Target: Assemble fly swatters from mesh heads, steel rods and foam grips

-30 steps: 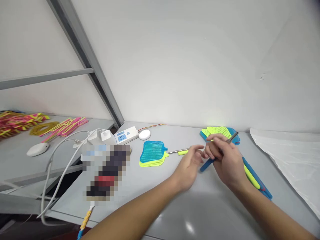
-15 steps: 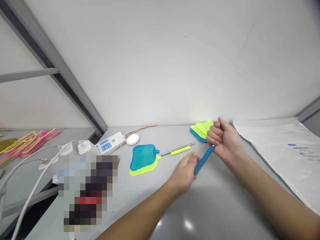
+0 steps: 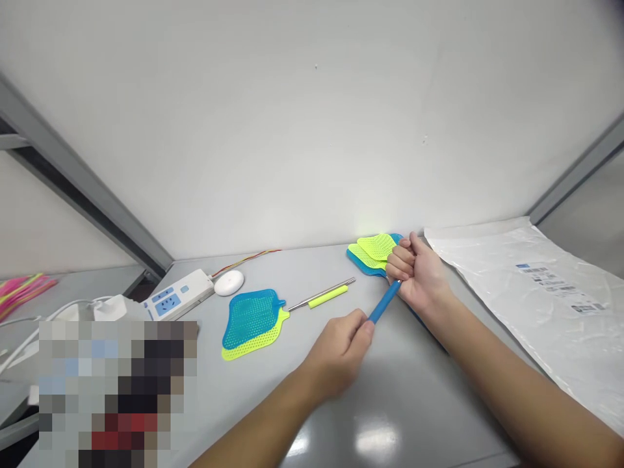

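My left hand (image 3: pixel 341 348) is closed round the lower end of a blue fly swatter handle (image 3: pixel 385 301), which slants up to the right. At its upper end my right hand (image 3: pixel 420 272) is closed in a fist on a metal rod, mostly hidden by the fingers. Behind the right hand lie several mesh swatter heads (image 3: pixel 374 250), yellow-green and blue, overlapping against the wall. To the left, a blue swatter head (image 3: pixel 251 318) covers part of a yellow-green swatter head (image 3: pixel 253 344). Beside them rest metal rods (image 3: pixel 324 291) and a yellow-green handle (image 3: pixel 328 297).
A white power strip (image 3: pixel 182 294) and a round white object (image 3: pixel 229 282) stand at the left, with plugs and cables nearby. A blurred-out patch (image 3: pixel 121 390) covers the lower left. A white plastic bag (image 3: pixel 492 273) lies on the grey table (image 3: pixel 292 266) at right.
The camera has turned to the right, so the scene has shifted left. Both hands keep hold of the blue handle and rod; the left grip now sits over the handle's lower end.
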Tool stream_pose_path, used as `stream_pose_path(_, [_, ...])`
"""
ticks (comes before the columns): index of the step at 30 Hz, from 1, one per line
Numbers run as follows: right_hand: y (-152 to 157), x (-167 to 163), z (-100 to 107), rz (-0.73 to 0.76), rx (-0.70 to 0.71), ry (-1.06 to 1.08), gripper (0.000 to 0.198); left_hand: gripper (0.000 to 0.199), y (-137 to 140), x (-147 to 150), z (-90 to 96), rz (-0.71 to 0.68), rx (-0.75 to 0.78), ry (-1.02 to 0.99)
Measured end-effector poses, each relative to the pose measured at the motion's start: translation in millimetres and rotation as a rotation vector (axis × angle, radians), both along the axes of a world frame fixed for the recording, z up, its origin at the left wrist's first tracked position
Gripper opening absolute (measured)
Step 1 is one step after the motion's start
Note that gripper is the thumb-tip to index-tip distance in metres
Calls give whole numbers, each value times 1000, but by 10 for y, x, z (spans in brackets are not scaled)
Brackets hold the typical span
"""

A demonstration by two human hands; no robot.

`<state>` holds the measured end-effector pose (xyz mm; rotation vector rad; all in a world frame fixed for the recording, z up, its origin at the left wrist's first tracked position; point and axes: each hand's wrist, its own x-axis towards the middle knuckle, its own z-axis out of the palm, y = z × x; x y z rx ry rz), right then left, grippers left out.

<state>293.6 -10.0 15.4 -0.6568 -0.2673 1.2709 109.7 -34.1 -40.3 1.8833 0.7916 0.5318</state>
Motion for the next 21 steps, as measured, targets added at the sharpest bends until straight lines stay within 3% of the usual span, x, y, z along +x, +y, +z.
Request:
stream_pose_path(7, [55,47,-59,13,-39,-23,32,33,7,8,26,-17,255,122])
stream_pose_path(15, [37,22,-31,26,-27,19,32,35,-22,0,13,-40,313,100])
stream_pose_path(21, [31,-24,-55,1,-23,-47,30,34,9,11,-16,-33,248,113])
